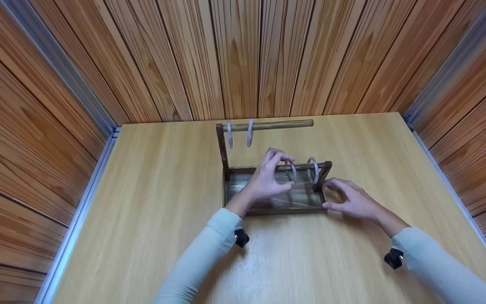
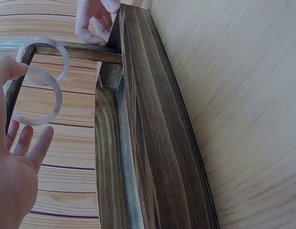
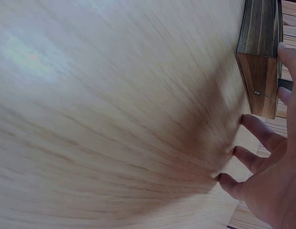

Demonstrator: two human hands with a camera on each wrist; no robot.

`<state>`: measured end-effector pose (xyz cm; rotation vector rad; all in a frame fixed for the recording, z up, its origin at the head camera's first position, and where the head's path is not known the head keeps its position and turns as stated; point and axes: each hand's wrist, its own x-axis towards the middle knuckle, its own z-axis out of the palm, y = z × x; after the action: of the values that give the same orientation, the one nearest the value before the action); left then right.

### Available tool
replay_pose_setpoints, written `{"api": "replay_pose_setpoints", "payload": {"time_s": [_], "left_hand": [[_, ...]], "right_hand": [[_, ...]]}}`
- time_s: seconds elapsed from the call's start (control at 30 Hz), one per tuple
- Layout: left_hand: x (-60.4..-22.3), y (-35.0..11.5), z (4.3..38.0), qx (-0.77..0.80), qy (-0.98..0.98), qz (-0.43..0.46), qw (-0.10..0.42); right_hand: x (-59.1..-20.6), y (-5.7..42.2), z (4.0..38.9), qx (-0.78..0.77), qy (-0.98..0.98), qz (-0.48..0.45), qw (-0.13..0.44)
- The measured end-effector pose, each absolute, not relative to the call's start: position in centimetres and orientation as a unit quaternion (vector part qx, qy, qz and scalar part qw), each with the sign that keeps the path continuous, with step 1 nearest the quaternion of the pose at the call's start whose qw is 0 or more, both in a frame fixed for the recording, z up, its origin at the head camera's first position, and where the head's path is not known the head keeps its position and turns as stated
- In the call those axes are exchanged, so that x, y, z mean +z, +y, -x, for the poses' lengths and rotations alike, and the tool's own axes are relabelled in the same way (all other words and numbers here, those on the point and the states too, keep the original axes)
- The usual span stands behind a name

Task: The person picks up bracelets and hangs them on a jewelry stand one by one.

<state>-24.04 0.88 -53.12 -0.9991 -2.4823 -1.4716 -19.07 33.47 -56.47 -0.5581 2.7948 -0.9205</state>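
Observation:
A dark wooden jewelry stand (image 1: 285, 211) has a tray base, an upper bar (image 1: 285, 124) on a left post and a lower bar (image 1: 260, 169) running to a short right post. My left hand (image 1: 266, 179) pinches a pale translucent bangle (image 2: 57, 102) on the lower bar, fingers above and thumb below it. A second bangle (image 1: 314, 171) hangs beside it, near the right post. My right hand (image 1: 352, 200) holds the right end of the base between thumb and index finger. Its other fingertips (image 3: 227, 180) rest on the table in the right wrist view.
Two more bangles (image 1: 250, 133) hang on the upper bar, toward its left post. The stand sits on a light wooden table (image 1: 163, 190). Wood-plank walls (image 1: 243, 59) with metal corner rails (image 1: 74, 71) enclose the table's back and sides.

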Motion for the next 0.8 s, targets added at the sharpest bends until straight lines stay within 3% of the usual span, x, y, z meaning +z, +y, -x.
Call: {"api": "replay_pose_setpoints", "payload": {"time_s": [0.53, 0.8], "left_hand": [[-53.4, -0.7, 23.4, -0.494, -0.815, 0.301, 0.031], [-53.1, -3.2, 22.4, -0.496, -0.820, 0.279, 0.060]], "right_hand": [[-56.4, 33.6, 18.9, -0.303, 0.932, 0.185, 0.075], [-55.4, 34.1, 19.6, -0.336, 0.920, 0.199, 0.043]]}}
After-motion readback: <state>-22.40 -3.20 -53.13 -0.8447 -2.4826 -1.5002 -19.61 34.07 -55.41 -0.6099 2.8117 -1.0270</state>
